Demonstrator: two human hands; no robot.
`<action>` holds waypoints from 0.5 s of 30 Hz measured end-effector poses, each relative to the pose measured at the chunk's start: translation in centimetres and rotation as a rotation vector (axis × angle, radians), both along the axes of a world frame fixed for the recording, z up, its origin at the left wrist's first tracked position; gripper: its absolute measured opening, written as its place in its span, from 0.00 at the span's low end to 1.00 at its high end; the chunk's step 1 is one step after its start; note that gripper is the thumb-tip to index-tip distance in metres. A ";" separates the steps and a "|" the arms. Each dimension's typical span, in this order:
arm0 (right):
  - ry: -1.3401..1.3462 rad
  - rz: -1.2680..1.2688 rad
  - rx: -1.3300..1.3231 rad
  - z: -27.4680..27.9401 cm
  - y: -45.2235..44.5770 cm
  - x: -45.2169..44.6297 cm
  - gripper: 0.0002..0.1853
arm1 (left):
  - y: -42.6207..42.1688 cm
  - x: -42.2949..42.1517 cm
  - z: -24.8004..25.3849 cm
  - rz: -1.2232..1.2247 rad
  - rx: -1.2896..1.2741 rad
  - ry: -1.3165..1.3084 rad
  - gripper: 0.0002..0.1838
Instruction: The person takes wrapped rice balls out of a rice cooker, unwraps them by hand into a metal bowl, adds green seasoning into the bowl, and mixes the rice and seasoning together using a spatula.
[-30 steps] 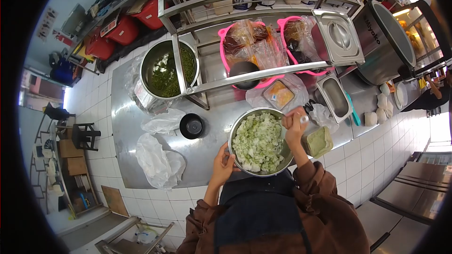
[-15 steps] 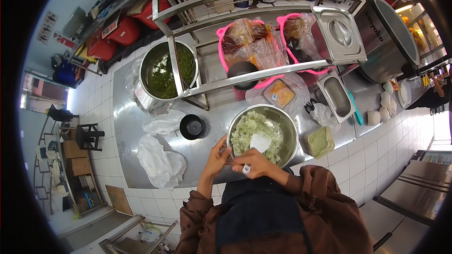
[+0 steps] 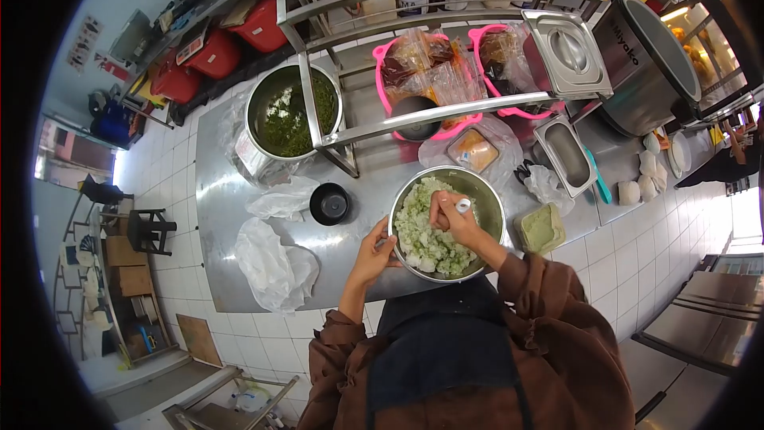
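Observation:
A steel mixing bowl (image 3: 499, 227) stands at the table's front edge, filled with white and green rice-like food (image 3: 422, 243). My left hand (image 3: 374, 255) holds the bowl's left side, thumb at the rim and fingers against the outer wall. Over the bowl, my right hand (image 3: 454, 221) is closed around a white spatula (image 3: 463, 205). Only the end of its handle shows; the blade is hidden by the hand and the food. Just right of the bowl sits a square tub of pale green paste (image 3: 541, 229).
A small black bowl (image 3: 329, 204) and crumpled plastic bags (image 3: 270, 267) lie to the left. Behind them is a steel bowl of green shreds (image 3: 338, 115). A metal rack (image 3: 398, 127) crosses the back. A steel pan (image 3: 567, 158) and a large Miyako cooker (image 3: 637, 72) stand right.
My right hand has moved up and right, into the middle of the bowl, and the spatula's blade has gone from sight. My left hand still holds the bowl's side.

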State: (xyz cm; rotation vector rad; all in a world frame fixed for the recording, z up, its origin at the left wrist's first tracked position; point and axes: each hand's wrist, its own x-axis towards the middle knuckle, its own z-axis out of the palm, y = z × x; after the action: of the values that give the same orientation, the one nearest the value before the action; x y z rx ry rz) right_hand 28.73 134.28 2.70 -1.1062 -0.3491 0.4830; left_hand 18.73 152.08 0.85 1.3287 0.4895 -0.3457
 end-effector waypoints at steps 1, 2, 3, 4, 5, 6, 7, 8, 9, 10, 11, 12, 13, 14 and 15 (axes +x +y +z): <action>0.025 0.052 0.003 0.6 -0.5 0.1 0.23 | 0.0 0.0 0.1 0.003 0.004 0.007 0.26; 0.047 0.107 0.004 1.3 -1.0 0.5 0.24 | -0.2 0.0 0.3 0.003 0.008 -0.007 0.26; 0.023 0.057 -0.015 2.2 -1.4 0.6 0.25 | -0.4 -0.1 0.5 0.008 0.008 -0.006 0.27; 0.019 0.063 -0.011 2.9 -1.9 0.9 0.25 | -0.4 -0.3 0.7 0.016 0.007 0.002 0.27; 0.001 0.008 0.007 3.4 -2.3 1.2 0.25 | -0.4 -0.4 0.5 0.019 -0.022 -0.002 0.27; -0.016 -0.048 0.025 3.6 -2.3 1.3 0.26 | -0.4 -0.4 0.4 0.027 -0.021 -0.001 0.27; -0.113 -0.088 -0.076 3.0 -2.1 1.1 0.26 | -0.5 -0.2 0.3 0.029 -0.014 -0.005 0.27; -0.107 -0.080 -0.076 2.1 -1.8 0.4 0.26 | -0.5 -0.4 0.3 0.030 -0.006 -0.004 0.27; -0.123 -0.045 -0.151 1.4 -1.3 -0.4 0.26 | -0.5 -0.6 0.3 0.034 -0.006 0.001 0.27; -0.150 -0.010 -0.224 0.9 -1.1 -0.3 0.26 | -0.5 -0.4 0.2 0.037 -0.024 0.004 0.26; -0.074 0.041 -0.225 1.9 -1.1 -0.4 0.25 | -0.5 -0.3 0.2 0.035 -0.041 0.011 0.26; -0.073 0.037 -0.224 1.9 -1.5 -0.5 0.25 | -0.4 -0.7 0.3 0.031 -0.040 0.012 0.26; -0.127 0.004 -0.160 1.9 -2.3 0.1 0.25 | -0.4 -0.8 0.4 0.030 -0.026 0.001 0.26; -0.182 -0.024 -0.098 2.1 -2.9 0.9 0.26 | -0.4 -0.4 0.4 0.034 -0.015 -0.009 0.26; -0.185 -0.016 -0.105 2.1 -3.0 1.2 0.26 | -0.4 -0.2 0.3 0.041 -0.022 -0.012 0.26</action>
State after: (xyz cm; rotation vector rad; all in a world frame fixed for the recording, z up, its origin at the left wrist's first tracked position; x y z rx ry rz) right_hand 29.97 131.31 4.78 -1.2583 -0.4807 0.3890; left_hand 18.51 151.63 1.10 1.2967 0.5013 -0.3085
